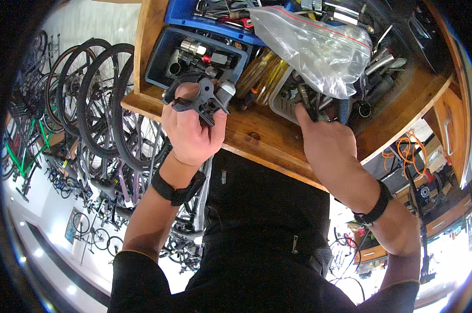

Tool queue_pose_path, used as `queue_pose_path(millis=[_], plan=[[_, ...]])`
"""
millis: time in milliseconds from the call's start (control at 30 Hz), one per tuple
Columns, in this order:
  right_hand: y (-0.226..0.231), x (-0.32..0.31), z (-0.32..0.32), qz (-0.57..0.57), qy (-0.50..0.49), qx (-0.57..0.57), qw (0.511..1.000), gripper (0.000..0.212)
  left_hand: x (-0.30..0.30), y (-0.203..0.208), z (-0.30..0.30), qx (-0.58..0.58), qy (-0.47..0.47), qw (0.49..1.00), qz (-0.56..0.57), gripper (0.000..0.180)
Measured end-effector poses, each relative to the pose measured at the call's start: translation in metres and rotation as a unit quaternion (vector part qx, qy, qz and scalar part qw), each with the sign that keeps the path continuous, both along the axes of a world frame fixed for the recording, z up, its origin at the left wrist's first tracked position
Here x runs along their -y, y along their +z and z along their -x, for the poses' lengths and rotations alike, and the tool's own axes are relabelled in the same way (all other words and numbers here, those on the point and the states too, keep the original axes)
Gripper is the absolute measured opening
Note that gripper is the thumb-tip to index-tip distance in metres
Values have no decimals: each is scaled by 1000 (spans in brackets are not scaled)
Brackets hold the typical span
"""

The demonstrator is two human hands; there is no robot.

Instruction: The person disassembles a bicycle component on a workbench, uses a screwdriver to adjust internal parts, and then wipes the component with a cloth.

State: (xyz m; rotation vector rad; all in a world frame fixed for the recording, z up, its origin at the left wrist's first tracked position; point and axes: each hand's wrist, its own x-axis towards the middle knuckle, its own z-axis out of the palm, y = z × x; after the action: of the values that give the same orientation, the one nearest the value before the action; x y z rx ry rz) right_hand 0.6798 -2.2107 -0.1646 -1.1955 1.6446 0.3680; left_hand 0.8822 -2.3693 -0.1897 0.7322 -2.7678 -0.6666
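My left hand point(191, 133) is closed around a black plastic clamp bracket point(199, 99) with round openings, held over the drawer's front edge. A shiny metal end point(226, 91) shows beside the bracket. Inside the drawer, my right hand point(330, 141) reaches into a clear plastic tub point(282, 107) of metal parts. Its index finger is stretched out against the parts; the other fingers are partly hidden. Just beyond that hand, a clear zip bag point(317, 49) with a red seal line lies over the tub. Yellow-handled screwdrivers point(270, 78) lie between my two hands.
The wooden drawer point(254, 136) also holds a dark blue-grey bin point(160, 60) of metal fittings and a blue tray point(181, 15) of tools. Several bicycles and wheels point(97, 99) stand at the left. An orange cable point(413, 151) hangs at the right.
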Motion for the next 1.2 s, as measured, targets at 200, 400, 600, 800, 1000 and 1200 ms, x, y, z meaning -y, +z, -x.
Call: queue_pose_path(millis=[200, 400, 600, 800, 1000, 1200], plan=[[0, -4, -3, 30, 35, -36, 998, 50, -3, 8, 18, -41, 37, 998, -2, 26], [26, -11, -3, 34, 23, -18, 999, 51, 0, 3, 10, -32, 5, 999, -20, 36], [62, -52, 0, -33, -48, 29, 998, 71, -1, 7, 15, -29, 61, 995, -75, 22], [5, -95, 4, -8, -581, 212, 785, 67, -1, 11, 16, 27, 66, 993, -96, 22], [11, -57, 5, -156, -850, 320, 389, 46, -2, 11, 20, 5, 72, 994, -87, 20], [31, -2, -4, 65, -719, 355, 594, 70, -11, 6, 16, -47, 153, 972, -172, 19]])
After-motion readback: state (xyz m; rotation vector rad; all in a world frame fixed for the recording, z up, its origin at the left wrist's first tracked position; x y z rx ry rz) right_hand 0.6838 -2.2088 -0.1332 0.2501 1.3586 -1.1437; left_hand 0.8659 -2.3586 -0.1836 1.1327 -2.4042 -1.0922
